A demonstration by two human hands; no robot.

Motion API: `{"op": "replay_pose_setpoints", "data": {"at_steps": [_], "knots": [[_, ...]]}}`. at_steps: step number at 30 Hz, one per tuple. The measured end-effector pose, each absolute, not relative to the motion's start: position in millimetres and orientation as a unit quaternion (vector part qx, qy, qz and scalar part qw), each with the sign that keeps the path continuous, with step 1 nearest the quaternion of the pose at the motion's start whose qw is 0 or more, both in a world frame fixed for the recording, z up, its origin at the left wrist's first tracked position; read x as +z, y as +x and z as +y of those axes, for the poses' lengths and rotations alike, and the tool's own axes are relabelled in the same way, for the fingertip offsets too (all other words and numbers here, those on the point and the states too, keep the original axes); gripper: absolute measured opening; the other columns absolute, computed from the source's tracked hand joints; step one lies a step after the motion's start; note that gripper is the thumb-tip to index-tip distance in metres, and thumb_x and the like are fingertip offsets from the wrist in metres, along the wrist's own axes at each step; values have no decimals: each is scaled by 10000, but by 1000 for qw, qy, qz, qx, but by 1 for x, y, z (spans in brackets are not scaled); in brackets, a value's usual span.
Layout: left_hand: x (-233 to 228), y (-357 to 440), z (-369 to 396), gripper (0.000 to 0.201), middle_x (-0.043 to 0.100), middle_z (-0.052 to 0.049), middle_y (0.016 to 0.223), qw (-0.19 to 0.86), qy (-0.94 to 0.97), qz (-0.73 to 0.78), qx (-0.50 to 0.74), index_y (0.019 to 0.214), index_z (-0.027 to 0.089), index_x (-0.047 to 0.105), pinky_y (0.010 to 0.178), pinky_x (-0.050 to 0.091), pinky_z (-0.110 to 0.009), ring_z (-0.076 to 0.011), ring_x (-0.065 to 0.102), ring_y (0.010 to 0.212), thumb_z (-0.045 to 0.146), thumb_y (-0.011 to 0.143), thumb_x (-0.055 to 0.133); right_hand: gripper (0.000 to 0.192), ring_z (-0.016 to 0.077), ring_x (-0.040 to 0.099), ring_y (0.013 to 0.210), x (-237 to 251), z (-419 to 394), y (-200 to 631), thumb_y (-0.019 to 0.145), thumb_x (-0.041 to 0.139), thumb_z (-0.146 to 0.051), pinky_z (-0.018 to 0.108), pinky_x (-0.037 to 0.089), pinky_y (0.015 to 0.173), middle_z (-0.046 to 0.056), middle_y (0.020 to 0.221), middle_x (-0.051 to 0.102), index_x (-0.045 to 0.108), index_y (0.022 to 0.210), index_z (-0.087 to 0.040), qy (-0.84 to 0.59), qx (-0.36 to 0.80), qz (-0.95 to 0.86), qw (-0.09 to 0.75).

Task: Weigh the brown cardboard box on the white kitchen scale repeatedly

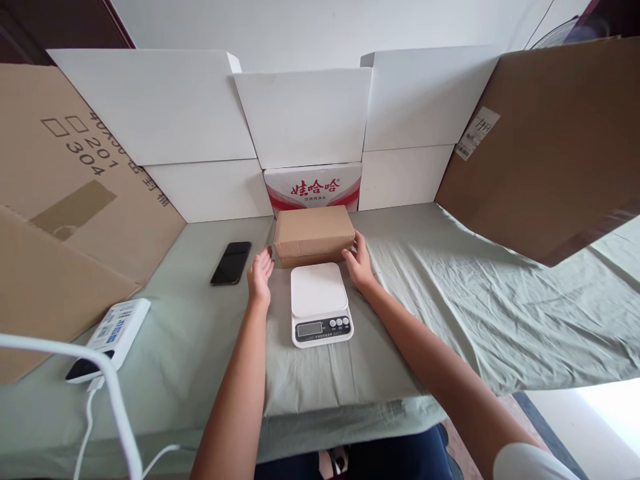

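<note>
One brown box [314, 230] lies between your left hand [260, 275] and your right hand [358, 263], just behind the white scale [319, 291]. Your left fingers are extended and open, holding nothing, just beside the box's left end; whether their tips touch it cannot be told. Your right fingers, partly open, touch the right end, with the thumb at the front near the corner; they are not closed around it. The scale sits on the green cloth [410, 267] between your forearms, its display toward you, occupying the space directly before the box. Behind the box, a red-lettered carton [314, 190] and stacked white cartons [170, 107] limit your reach. Left of your left hand lies a black phone [231, 263]; farther left are a white device [125, 330] and a curved white tube [116, 393]. Brown cardboard [555, 147] flanks your workspace on both sides.
</note>
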State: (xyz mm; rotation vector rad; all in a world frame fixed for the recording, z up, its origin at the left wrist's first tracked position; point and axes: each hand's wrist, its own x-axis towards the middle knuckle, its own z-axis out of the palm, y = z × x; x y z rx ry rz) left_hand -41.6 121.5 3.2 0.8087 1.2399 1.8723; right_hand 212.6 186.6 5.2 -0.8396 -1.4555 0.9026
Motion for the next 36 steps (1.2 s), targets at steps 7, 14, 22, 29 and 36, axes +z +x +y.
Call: {"op": "replay_pose_setpoints", "data": {"at_steps": [7,14,22,29,36], "knots": [[0,-42,123,662,523,-195,1515,386,323,492,710,1299,173,691,1182,359,-443,-296,456,1444,665,907,486,687,292,463,1387,5,185,210,867,556,-354,505,461,1115,87,1539,472,362,1520,-270,-372,383,-628,566],[1,-39,127,664,544,-204,1492,400,304,509,699,1322,128,670,1188,353,-421,-282,473,1433,622,954,423,719,304,452,1414,-1,192,212,863,549,-357,556,405,1161,116,1582,422,335,1541,-247,-434,389,-580,569],[-1,-38,128,696,575,-227,1456,389,305,511,703,1282,129,696,1184,358,-457,-315,495,1415,676,917,471,725,287,434,1441,-4,195,212,859,549,-356,559,348,1204,99,1584,434,316,1539,-263,-415,425,-569,568],[-3,-39,135,741,579,-214,1457,391,308,511,701,1275,141,699,1172,373,-444,-310,481,1426,721,918,407,568,285,567,1244,2,193,211,852,530,-324,503,465,1105,81,1387,604,486,1413,-246,-388,397,-627,546],[0,-39,138,853,535,-246,1487,350,332,496,722,1303,131,681,1165,372,-453,-332,466,1433,809,832,465,692,292,480,1364,4,187,211,887,559,-462,490,426,1146,100,1495,500,362,1517,-253,-350,361,-654,566]]}}
